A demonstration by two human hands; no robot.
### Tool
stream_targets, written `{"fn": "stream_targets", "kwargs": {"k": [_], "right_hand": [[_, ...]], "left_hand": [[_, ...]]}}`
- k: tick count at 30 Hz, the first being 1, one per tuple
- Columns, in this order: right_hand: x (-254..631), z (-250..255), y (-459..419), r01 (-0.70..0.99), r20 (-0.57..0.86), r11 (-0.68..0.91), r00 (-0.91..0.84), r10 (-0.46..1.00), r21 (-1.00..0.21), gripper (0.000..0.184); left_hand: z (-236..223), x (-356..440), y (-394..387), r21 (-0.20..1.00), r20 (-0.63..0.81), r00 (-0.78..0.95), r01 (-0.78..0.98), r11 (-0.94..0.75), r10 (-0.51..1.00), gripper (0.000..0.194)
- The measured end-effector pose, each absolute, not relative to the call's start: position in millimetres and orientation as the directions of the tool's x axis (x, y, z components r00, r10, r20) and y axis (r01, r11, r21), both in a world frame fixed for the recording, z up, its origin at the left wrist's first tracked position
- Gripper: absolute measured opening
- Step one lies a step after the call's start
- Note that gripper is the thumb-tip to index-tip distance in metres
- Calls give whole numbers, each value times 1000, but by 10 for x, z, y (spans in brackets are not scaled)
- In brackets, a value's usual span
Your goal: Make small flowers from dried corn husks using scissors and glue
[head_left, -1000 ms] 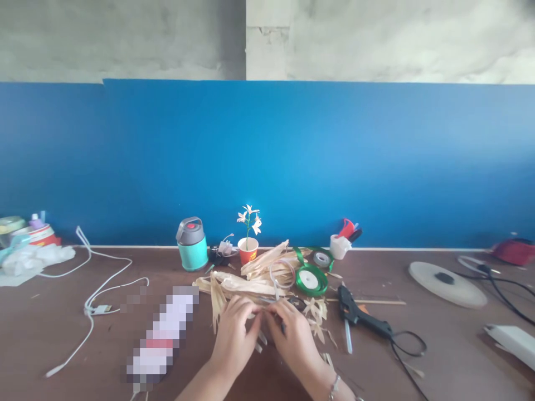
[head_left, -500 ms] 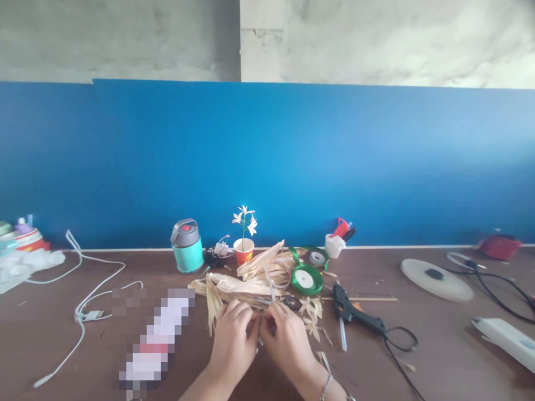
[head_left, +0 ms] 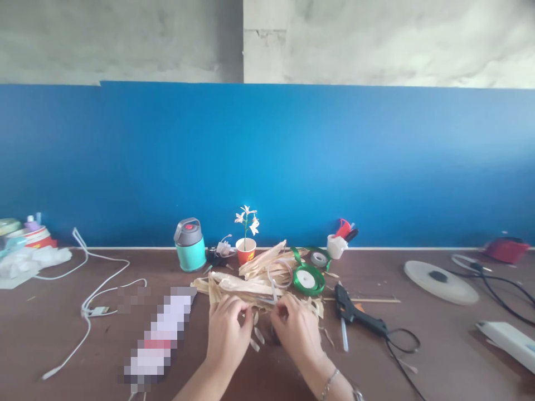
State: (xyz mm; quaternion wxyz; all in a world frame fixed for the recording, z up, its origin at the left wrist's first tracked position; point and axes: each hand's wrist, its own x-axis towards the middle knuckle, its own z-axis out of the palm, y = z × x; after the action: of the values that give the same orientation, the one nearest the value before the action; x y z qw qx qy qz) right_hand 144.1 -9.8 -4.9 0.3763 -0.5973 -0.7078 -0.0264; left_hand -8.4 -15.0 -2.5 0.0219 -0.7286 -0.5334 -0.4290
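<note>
One blue wall behind brown tabletop

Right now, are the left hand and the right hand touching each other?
Apart: the head view shows the left hand and right hand with a gap between them.

Brown tabletop under dried corn husks, green ribbon spool, black glue gun

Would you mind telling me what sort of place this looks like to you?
Probably a handicraft workbench: a hot glue gun, a spool of green ribbon and a pile of dried husk strips lie together on it.
</note>
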Motion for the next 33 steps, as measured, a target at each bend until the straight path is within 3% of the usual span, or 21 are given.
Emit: {"fn": "stream_targets", "kwargs": {"k": [5, 8, 14, 22, 26, 30, 33], "right_hand": [[1422, 8, -137, 677, 603, 549, -191, 774, -490, 23], [1397, 15, -156, 677, 580, 544, -208, 788, -496, 15], [1360, -33, -136, 727, 609, 542, -216, 763, -422, 18], [1519, -3, -65, 810, 663, 423, -57, 746, -406, 17], [1569, 37, -58, 758, 599, 481, -151, 787, -441, 20], [1518, -6, -70, 705, 531, 535, -262, 806, -465, 22], [1504, -48, -67, 714, 496, 540, -306, 813, -445, 26]], "left_hand": [[3, -61, -153, 436, 639, 116, 759, -483, 760, 17], [2, -30, -169, 418, 637, 166, 746, -518, 753, 17], [-18, 16, -207, 397, 650, 130, 781, -481, 748, 18], [48, -268, -32, 361, 692, 22, 855, -373, 722, 18], [89, -407, 54, 335, 690, 45, 865, -374, 723, 25], [51, -425, 84, 357, 619, 116, 839, -409, 777, 18], [6, -403, 80, 394, 540, 212, 791, -467, 814, 30]]}}
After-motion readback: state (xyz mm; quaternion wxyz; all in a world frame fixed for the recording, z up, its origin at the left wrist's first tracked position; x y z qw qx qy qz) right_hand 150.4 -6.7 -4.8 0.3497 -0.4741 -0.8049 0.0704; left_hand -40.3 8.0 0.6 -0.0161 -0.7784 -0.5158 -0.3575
